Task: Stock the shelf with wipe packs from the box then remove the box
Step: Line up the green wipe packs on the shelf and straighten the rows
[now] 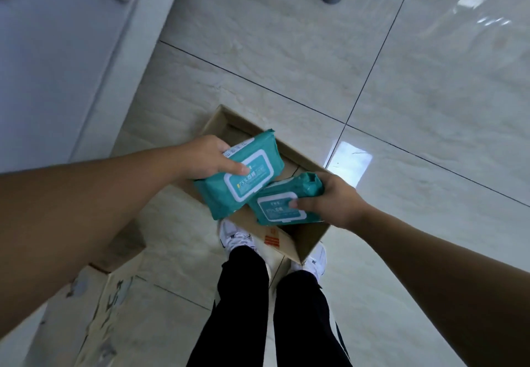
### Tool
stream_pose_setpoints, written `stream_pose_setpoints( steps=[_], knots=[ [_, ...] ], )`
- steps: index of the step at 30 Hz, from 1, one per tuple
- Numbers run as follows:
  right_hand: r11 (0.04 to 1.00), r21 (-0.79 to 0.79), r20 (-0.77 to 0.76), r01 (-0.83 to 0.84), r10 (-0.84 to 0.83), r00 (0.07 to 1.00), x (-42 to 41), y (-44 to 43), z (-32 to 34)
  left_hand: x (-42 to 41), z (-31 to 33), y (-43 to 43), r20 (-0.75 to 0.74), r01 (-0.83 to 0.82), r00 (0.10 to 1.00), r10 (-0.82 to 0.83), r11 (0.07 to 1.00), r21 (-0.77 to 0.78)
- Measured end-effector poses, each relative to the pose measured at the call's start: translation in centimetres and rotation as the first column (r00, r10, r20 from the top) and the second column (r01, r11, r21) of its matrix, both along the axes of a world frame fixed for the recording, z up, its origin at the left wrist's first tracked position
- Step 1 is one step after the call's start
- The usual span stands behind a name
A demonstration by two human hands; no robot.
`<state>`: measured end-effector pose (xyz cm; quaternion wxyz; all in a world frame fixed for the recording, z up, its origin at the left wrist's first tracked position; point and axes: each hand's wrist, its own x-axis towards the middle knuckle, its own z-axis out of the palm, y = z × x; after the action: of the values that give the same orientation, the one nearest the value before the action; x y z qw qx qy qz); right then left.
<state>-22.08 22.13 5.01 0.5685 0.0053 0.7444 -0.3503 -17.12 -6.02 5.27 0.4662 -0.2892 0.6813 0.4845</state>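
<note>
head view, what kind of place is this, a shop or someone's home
Probably a shop aisle or stockroom, not certain. A white shelf unit stands at left, an open cardboard box sits on the glossy tiled floor, and the left hand and right hand hold matching teal wipe packs.

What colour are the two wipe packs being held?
Teal green with white label panels, both wipe packs; seen in the head view.

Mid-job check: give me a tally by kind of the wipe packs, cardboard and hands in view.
Teal wipe packs: 2 (left-hand pack, right-hand pack)
Open cardboard box: 1
Other cardboard, lower left: 1
Hands, each gripping a pack: 2 (left hand, right hand)
Total: 6
</note>
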Motion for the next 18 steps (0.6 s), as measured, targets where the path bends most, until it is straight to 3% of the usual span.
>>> stream_pose_setpoints(
  steps=[9, 18],
  knots=[
    [0.963, -0.201, 0.044, 0.177, -0.172, 0.984, -2.0, 1.5, 19.5, -4.1, 22.7, -0.1, -0.185, 0.041, 0.982, -0.044, 0.999, -0.02],
    [0.884, -0.466, -0.075, 0.037, -0.081, 0.994, -6.4, -0.9, 45.0, -6.3, 51.4, -2.6, -0.43, 0.029, 0.899, -0.082, 0.991, -0.128]
  ],
)
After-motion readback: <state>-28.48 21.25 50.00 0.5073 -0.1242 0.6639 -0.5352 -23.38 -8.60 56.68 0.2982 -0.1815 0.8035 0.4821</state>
